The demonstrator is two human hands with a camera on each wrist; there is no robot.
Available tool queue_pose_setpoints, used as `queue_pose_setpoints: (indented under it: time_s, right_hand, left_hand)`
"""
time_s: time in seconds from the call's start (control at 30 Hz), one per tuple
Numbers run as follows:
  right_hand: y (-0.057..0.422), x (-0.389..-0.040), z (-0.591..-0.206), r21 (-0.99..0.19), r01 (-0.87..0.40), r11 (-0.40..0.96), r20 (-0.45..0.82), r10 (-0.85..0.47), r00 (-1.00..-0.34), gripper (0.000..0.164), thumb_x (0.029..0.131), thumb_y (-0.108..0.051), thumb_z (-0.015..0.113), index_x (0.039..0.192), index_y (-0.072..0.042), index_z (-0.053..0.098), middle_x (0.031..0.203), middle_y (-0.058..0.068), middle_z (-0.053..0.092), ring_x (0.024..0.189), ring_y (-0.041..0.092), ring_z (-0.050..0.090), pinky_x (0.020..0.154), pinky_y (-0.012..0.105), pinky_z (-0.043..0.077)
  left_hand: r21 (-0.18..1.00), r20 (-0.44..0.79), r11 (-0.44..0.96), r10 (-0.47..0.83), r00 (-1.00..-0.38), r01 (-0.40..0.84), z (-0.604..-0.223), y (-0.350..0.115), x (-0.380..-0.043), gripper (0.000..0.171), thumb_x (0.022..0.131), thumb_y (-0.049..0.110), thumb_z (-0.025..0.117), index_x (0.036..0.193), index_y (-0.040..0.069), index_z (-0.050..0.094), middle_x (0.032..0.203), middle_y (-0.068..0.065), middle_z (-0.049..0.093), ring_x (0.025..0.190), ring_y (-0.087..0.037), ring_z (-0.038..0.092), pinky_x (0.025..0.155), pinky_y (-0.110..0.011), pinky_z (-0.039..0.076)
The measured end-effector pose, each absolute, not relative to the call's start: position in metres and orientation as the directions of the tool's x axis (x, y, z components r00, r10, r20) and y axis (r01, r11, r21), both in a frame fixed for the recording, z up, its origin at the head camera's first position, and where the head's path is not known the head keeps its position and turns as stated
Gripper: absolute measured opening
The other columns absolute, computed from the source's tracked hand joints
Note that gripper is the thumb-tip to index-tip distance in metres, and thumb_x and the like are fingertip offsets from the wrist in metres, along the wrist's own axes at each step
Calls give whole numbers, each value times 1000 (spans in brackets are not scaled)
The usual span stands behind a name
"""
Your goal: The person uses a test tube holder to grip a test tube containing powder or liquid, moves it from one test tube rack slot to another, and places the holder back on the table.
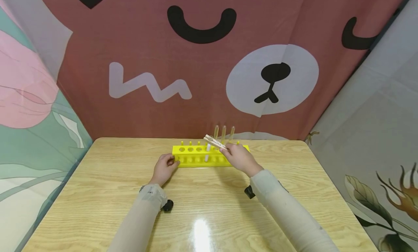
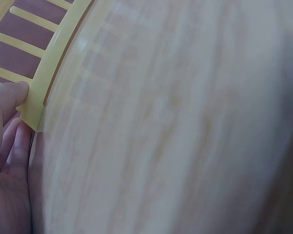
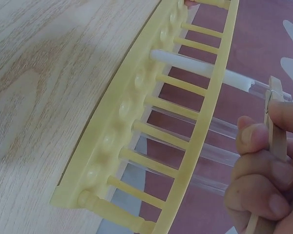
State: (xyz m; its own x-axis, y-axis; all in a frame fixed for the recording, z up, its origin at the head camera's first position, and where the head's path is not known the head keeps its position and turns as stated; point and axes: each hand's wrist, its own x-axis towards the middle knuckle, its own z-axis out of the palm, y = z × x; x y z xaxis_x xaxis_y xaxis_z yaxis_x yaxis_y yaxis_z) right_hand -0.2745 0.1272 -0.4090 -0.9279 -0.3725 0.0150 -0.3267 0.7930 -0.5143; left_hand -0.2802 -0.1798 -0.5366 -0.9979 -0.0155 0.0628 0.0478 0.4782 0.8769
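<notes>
A yellow test tube rack (image 1: 192, 164) stands on the table. My left hand (image 1: 164, 168) grips its left end; in the left wrist view the thumb (image 2: 14, 92) lies on the corner of the base. In my right hand (image 1: 241, 157) is a wooden test tube clamp (image 1: 213, 141), slanting up to the left over the rack. The clamp's tip is at the upper part of a glass test tube (image 3: 256, 87) with white contents (image 3: 200, 66), which stands upright in a rack hole. Whether the clamp grips the glass, I cannot tell.
Three clear test tubes (image 1: 224, 132) stand at the back of the rack, right of the white one, rounded ends up. Rack holes (image 1: 190, 149) line the left side. A printed curtain (image 1: 156, 121) hangs right behind the wooden table (image 1: 202, 204).
</notes>
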Motion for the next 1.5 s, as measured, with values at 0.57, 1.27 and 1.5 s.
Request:
queue_pose_setpoints:
  time_s: [0.57, 1.27, 1.5]
  right_hand:
    - [124, -277, -413, -524, -323, 788, 22, -366, -930, 32, 109, -30, 50, 94, -4, 60, 58, 0, 39, 46, 12, 30, 46, 26, 29]
    - [120, -278, -417, -493, -348, 797, 39, -380, -924, 32, 108, -31, 51, 89, -7, 58, 59, -1, 37, 47, 12, 29, 47, 26, 29]
    - [120, -277, -420, -480, -349, 805, 38, -378, -925, 30, 108, -30, 51, 90, -7, 57, 59, -1, 37, 47, 12, 28, 46, 25, 28]
  left_hand:
    - [877, 66, 477, -16, -998, 50, -536, -180, -280, 40, 99, 19, 69, 131, -4, 62, 140, -23, 49, 124, -36, 56, 106, -48, 48]
    - [873, 77, 485, -19, -997, 59, -535, -179, -281, 37, 99, 18, 69, 128, -4, 63, 137, -23, 51, 121, -36, 57, 105, -49, 48]
    - [874, 66, 483, -15, -998, 51, -535, -180, -281, 38, 99, 18, 68, 129, -4, 63, 137, -23, 51, 122, -36, 57, 105, -48, 48]
